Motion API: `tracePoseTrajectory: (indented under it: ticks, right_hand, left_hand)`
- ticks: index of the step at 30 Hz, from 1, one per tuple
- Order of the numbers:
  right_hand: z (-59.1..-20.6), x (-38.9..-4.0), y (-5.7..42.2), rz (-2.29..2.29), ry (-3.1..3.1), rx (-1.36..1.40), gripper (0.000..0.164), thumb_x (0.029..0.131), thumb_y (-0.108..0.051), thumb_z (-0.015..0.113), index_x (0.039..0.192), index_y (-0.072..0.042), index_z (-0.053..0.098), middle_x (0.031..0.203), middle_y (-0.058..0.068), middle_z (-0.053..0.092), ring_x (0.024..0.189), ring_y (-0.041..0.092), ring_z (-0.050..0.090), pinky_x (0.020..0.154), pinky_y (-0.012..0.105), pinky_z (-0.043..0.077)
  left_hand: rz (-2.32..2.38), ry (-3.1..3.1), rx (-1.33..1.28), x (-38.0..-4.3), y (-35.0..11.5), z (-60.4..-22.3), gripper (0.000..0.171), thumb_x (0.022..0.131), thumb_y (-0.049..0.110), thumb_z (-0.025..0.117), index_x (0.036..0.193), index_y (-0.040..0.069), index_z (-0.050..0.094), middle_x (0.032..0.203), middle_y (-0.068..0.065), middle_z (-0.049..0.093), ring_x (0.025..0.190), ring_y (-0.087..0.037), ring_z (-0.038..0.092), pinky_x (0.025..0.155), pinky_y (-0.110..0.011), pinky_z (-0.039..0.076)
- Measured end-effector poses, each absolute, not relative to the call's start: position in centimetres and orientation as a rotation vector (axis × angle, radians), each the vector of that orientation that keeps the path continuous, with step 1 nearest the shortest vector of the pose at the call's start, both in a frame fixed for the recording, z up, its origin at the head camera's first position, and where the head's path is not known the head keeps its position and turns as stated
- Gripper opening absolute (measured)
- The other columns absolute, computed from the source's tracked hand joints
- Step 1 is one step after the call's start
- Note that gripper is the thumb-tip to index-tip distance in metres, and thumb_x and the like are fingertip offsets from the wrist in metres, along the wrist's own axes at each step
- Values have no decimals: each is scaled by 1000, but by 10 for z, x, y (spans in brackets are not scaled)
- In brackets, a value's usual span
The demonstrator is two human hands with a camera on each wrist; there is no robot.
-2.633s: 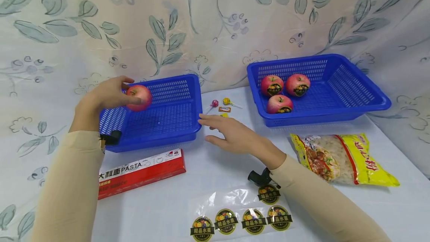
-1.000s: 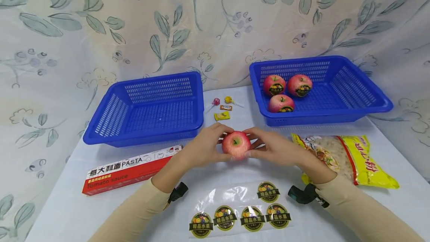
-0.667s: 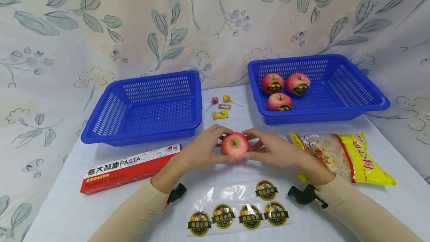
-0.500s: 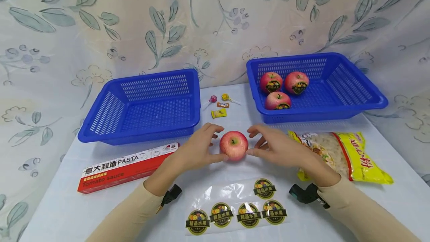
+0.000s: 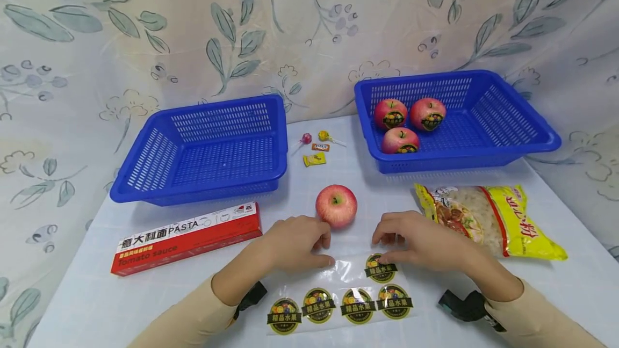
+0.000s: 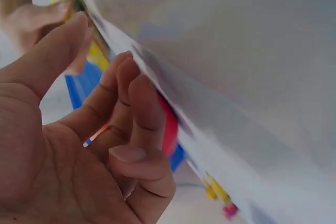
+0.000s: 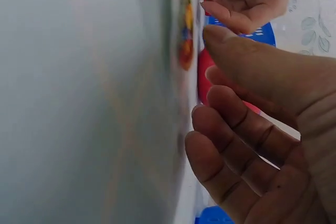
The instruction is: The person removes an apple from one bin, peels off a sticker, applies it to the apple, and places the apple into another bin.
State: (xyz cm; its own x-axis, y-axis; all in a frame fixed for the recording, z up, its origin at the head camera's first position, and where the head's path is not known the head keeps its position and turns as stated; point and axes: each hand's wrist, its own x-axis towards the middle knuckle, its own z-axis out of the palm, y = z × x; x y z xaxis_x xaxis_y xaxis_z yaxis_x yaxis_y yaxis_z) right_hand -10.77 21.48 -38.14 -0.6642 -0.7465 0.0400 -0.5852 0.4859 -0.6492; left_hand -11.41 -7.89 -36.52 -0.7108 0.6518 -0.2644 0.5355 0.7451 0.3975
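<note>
A red apple [image 5: 336,206] without a sticker stands on the white table between the two baskets' fronts. In front of it lies a clear sheet of round black-and-gold stickers [image 5: 358,306]. My left hand [image 5: 295,243] hovers at the sheet's upper left edge, fingers loosely bent and nothing between them; its fingertips overlap the apple's lower edge in the head view. Over the upper right sticker [image 5: 381,269] is my right hand [image 5: 423,238], thumb tip right at that sticker and fingers relaxed. The wrist view shows a gap between the right thumb [image 7: 247,51] and its fingers.
At back right, a blue basket [image 5: 464,164] holds three stickered apples [image 5: 400,141]. Another blue basket [image 5: 213,193] stands at left, with a red pasta box [image 5: 188,238] before it. Lollipops and wrapped candies [image 5: 315,159] lie between. A yellow noodle bag [image 5: 493,222] lies right.
My left hand brought the apple from the left basket to the table's middle, where both hands held it. Both have since let go and drawn back toward the sticker sheet.
</note>
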Motion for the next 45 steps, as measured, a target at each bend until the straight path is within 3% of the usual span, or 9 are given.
tracePoseTrajectory:
  ticks: [8,18,22,29,37,45]
  right_hand:
    - [-389,-106,209,-916,2441,-1202,14,90,-23,80,100,-26,71,90,-17,59,80,2,56,71,22,51]
    - [-389,-103,208,-898,2441,-1150,14,90,-17,80,99,-22,71,87,-16,57,77,0,54,67,20,49]
    - [-385,-101,208,-850,2453,-1110,16,89,-17,81,98,-23,70,86,-14,57,76,1,53,68,19,48]
    - [-379,-101,208,-809,2447,-1120,13,91,-13,78,97,-22,69,89,-14,58,80,0,53,71,22,48]
    - [-379,-103,207,-758,2492,-1189,19,96,-6,70,92,-23,65,89,-17,58,82,-2,54,75,25,50]
    - [-374,-102,212,-916,2332,-1177,17,103,-6,59,100,-22,58,92,-13,60,83,1,56,75,20,50]
  left_hand:
    - [326,2492,1059,-100,-59,-367,32,88,46,79,106,26,63,92,14,52,76,-6,52,62,-26,46]
    - [367,2372,1255,-102,-53,-373,53,91,37,79,139,25,57,115,7,51,85,-5,55,85,-20,50]
    - [354,2380,1226,-101,-51,-375,55,90,37,80,136,21,53,114,6,49,87,-7,55,87,-21,50]
    - [350,2382,1252,-98,-46,-376,28,92,31,79,110,21,60,107,8,47,84,-3,48,79,-16,45]
    - [387,2368,1230,-100,-44,-376,47,92,29,78,132,21,53,112,7,48,86,-5,53,84,-18,47]
    - [419,2341,1210,-101,-53,-377,53,91,27,80,137,23,54,113,7,49,99,-4,50,94,-18,45]
